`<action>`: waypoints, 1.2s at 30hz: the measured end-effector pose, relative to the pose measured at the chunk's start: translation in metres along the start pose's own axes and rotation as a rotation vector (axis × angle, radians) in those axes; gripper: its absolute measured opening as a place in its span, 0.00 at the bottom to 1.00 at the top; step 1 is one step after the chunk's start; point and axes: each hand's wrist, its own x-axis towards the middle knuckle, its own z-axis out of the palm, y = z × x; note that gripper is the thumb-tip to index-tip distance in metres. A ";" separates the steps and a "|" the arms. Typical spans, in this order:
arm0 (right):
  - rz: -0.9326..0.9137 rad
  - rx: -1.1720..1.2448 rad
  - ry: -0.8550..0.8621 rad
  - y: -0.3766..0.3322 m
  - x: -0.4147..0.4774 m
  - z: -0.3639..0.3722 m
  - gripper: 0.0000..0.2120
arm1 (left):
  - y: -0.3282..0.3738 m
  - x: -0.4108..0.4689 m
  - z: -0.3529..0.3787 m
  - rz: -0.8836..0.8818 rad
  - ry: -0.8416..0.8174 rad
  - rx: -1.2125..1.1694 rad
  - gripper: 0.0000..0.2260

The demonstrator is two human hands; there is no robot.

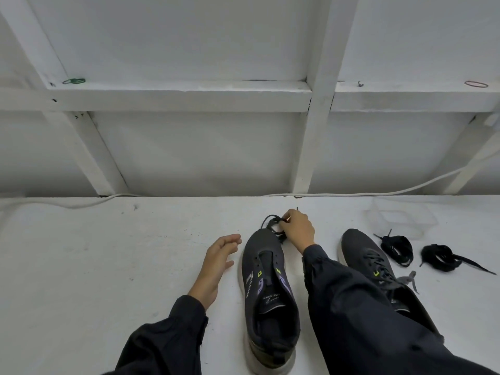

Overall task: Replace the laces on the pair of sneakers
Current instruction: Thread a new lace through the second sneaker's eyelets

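Two dark grey sneakers with white soles lie on the white table. The left sneaker (266, 288) has bare eyelets and no lace. The right sneaker (378, 269) is still laced, partly hidden under my right sleeve. My right hand (297, 228) grips a bunched black lace (272, 221) on the table just beyond the left sneaker's toe. My left hand (217, 262) hovers beside the left sneaker with fingers relaxed, holding nothing. Two coiled black laces, one (397, 249) and another (443, 257), lie right of the laced sneaker.
A clear plastic tray (400, 217) stands at the back right. A white cable (378, 193) runs along the table's rear edge under a white framed wall. Green (74, 81) and red (476, 84) rubber bands lie on the wall ledge.
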 end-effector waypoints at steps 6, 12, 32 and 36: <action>-0.135 0.482 0.047 -0.041 -0.018 -0.024 0.06 | 0.018 0.026 0.019 0.131 0.053 0.064 0.20; -0.238 0.736 -0.212 -0.070 -0.033 -0.046 0.06 | 0.034 0.044 0.029 0.229 0.051 0.058 0.15; 0.248 1.465 0.440 -0.015 -0.005 -0.100 0.06 | 0.011 0.040 -0.036 0.125 0.372 -0.419 0.08; 0.171 0.940 -0.120 -0.020 -0.017 -0.081 0.07 | 0.010 0.040 -0.025 0.107 0.295 -0.426 0.10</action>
